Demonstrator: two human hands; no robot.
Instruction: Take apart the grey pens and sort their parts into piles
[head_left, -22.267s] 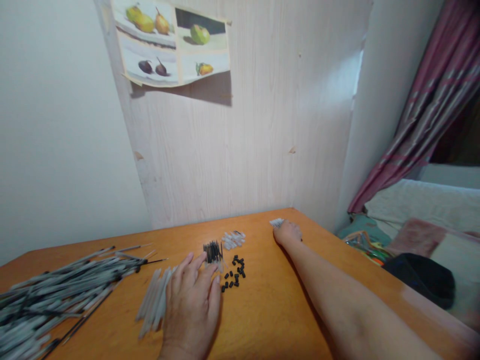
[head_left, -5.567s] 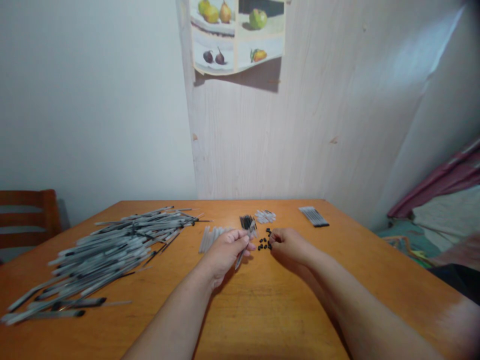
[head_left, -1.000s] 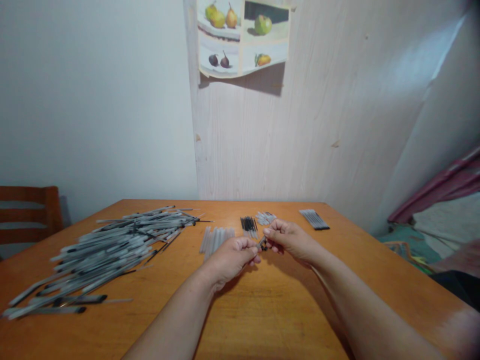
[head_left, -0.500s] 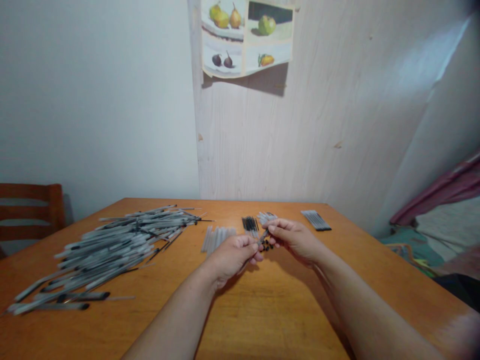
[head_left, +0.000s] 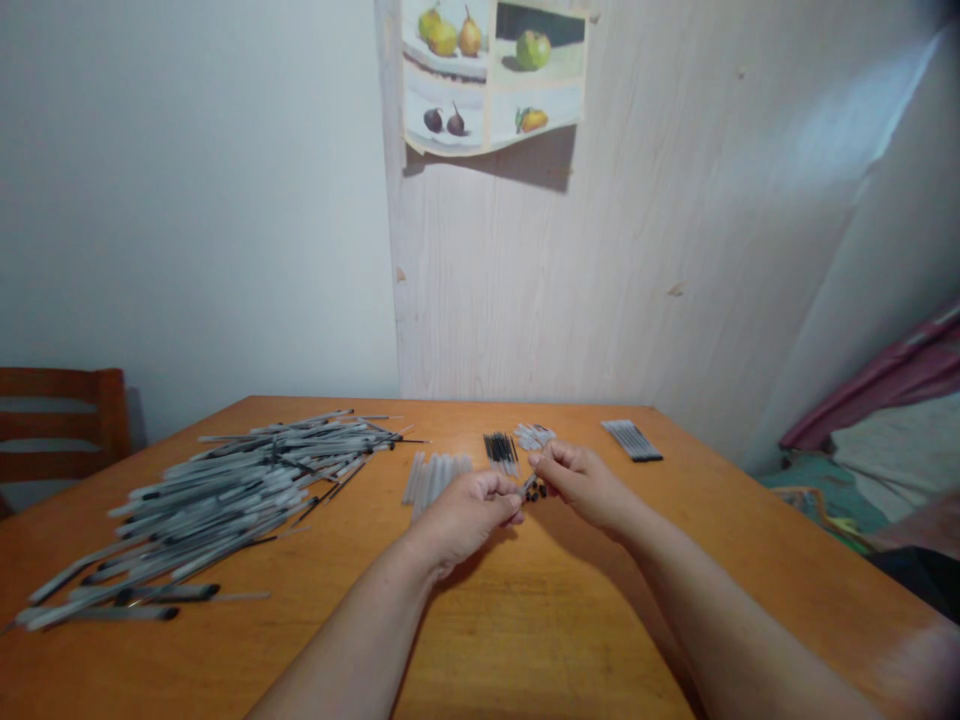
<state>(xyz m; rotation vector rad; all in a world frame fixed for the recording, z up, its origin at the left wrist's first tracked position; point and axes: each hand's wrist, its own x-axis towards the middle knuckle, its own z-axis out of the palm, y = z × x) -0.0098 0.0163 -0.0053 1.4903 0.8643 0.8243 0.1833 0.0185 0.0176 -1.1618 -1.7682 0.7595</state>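
Observation:
My left hand is closed, thumb and fingers pinching the lower end of a slim greyish pen part. My right hand pinches its upper end, and most of it is hidden by the fingers. Just behind the fingertips lie several small black pen plugs. Beyond my left hand is a row of whitish translucent pen barrels. A bundle of dark pen refills lies behind, with small clear-white pen caps to its right.
A large loose heap of grey pens covers the left of the wooden table. A neat row of pens with dark ends lies at the back right. A wooden chair stands beyond the left edge, and the wall rises behind.
My right hand has shifted slightly down and to the right, uncovering more of the white caps. The pen part between my fingers now looks thinner and lighter. My left hand has barely moved.

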